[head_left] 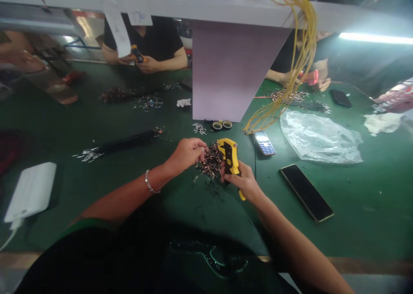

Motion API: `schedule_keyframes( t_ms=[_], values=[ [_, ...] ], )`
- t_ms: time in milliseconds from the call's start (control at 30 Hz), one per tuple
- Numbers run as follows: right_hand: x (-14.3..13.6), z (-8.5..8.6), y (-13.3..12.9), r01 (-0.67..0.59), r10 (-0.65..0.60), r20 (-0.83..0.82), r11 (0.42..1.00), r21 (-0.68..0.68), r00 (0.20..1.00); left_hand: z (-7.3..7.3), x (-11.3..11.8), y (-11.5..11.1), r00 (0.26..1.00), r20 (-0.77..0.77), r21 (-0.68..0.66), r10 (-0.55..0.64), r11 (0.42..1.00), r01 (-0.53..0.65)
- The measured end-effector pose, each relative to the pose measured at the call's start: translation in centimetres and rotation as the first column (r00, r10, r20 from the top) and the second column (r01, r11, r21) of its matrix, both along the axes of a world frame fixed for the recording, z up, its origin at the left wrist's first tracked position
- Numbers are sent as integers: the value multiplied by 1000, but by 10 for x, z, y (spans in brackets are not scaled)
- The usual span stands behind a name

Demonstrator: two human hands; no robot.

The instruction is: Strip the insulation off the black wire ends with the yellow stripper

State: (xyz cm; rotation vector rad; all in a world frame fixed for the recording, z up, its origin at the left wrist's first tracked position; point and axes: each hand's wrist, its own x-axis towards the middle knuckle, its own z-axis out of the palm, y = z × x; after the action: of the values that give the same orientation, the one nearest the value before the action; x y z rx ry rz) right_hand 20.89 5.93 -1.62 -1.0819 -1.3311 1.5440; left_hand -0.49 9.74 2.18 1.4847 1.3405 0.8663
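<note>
Right now, gripping a yellow-and-black hand tool [230, 154] with the right hand [245, 180], fingers closed around its handle, and holding it upright over the right side of a loose pile of small copper-and-black pieces [210, 166] on the dark green table [364, 199]. Reaching with the left hand [188, 153] to the upper-left edge of that pile, fingers bent, with thumb and forefinger drawn close together near the tool's head; can't tell whether they fully meet or pinch a piece. Beyond the pile, can see a small heap of silver pieces [199, 129] and, just beside it, a pair of round dark-rimmed objects [222, 125]. To the left, can make out a long bundle of black wires [129, 142] with silvery ends; to the right, a silver-and-blue keypad phone [266, 144], a crumpled clear plastic bag [319, 137] and, nearer, a black smartphone [306, 193] lying flat
</note>
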Motion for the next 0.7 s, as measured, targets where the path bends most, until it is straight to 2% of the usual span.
schedule_keyframes(
  t_ms=[100, 200, 333, 500, 700],
  values=[
    [2, 0, 2, 15, -17, -64, 999, -33, 998, -2, -1, 2, 992, 123, -89, -1, 996, 12],
    [3, -3, 3, 8, -13, -105, 999, -47, 994, -3, -1, 2, 977, 211, -122, -10, 992, 36],
    [2, -7, 4, 0, -6, -156, 999, -39, 988, -3, -2, 3, 986, 166, -63, -10, 998, 21],
    [3, -9, 3, -7, 3, -136, 1000, -25, 991, -4, -3, 6, 997, 76, -49, -20, 999, 24],
    [2, -10, 4, -11, 4, -161, 999, -42, 987, -7, -2, 5, 975, 212, -118, -58, 989, 85]
  ],
)
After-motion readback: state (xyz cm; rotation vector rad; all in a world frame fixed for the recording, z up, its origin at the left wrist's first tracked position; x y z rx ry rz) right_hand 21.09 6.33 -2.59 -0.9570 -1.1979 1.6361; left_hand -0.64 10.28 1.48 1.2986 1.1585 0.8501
